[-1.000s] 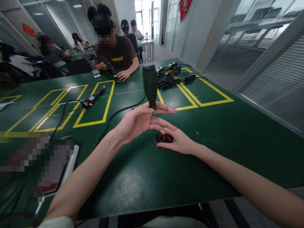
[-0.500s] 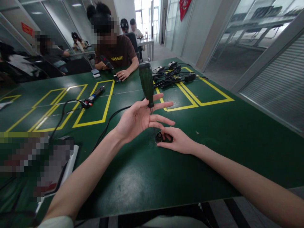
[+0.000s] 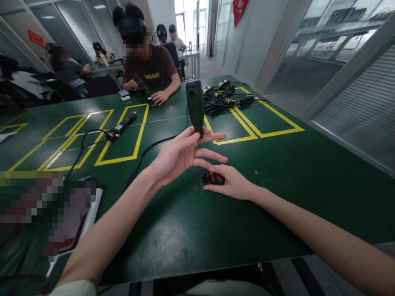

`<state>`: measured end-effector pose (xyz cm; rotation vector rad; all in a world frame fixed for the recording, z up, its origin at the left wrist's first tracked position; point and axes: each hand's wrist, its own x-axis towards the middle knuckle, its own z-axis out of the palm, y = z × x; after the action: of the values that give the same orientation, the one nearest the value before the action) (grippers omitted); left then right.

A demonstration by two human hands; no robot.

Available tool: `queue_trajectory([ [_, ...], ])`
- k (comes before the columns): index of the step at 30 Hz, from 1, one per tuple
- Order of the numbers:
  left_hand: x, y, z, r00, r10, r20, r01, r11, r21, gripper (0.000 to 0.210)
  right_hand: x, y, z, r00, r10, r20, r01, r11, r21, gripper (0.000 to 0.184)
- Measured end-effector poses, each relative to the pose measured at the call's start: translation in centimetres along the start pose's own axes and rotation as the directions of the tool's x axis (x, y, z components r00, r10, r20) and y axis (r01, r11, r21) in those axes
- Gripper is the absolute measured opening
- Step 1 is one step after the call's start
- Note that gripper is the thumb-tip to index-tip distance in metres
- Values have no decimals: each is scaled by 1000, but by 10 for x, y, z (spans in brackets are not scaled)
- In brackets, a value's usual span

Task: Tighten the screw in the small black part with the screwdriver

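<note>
At the near edge of a green work table, a person's two bare arms reach in toward a small black part resting on the mat. The right hand lies flat beside it, fingers closed narrowly around its far side, apparently pinning it so it cannot turn or slide. Above it, the left hand is spread fairly wide, thumb and fingertips lightly pinching the lower end of a dark green screwdriver, which stands nearly upright with its thin shaft dropping toward the part; whether the tip is seated cannot be told. The loose, open grip looks suited to rolling the handle between the fingers rather than bearing down.

To the left, a blurred-out object sits on a white tray near the table's edge. A black cable runs across the mat from that side, past yellow taped rectangles that mark out stations, one of them holding a second tool with a red-and-black cord end. Farther right, a tangle of black chargers and leads is heaped inside another taped box.

Across the table a co-worker in a brown shirt sits with both hands on the mat, holding a dark tool. More people sit at desks beyond, beside glass partitions.
</note>
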<state>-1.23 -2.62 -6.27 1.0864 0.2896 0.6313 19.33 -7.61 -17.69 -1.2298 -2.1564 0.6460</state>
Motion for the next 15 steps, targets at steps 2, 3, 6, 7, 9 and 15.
queue_trajectory([
  [2, 0, 0, 0, 1000, 3, -8, -3, 1000, 1, 14, 0, -1, 0, 1000, -2, -1, 2, 1000, -1, 38],
  [3, 0, 1, 0, 1000, 3, -13, -3, 1000, 4, 14, 0, -1, 0, 1000, -1, -2, 1, 1000, -2, 38],
  [6, 0, 1, 0, 1000, -3, -19, 3, 1000, 17, 21, 0, -2, -1, 1000, 3, 0, -3, 1000, -2, 38],
  [7, 0, 1, 0, 1000, -6, -18, 6, 1000, 24, 25, 0, -2, -1, 1000, 4, 1, -4, 1000, -2, 37],
  [9, 0, 1, 0, 1000, -14, -15, 15, 999, 44, 27, 0, -2, -2, 1000, 6, 6, -6, 1000, 3, 36],
  [15, -2, 1, 1, 1000, -18, -16, 19, 995, 94, 13, 0, 0, -1, 1000, 6, 27, -7, 1000, 8, 34],
])
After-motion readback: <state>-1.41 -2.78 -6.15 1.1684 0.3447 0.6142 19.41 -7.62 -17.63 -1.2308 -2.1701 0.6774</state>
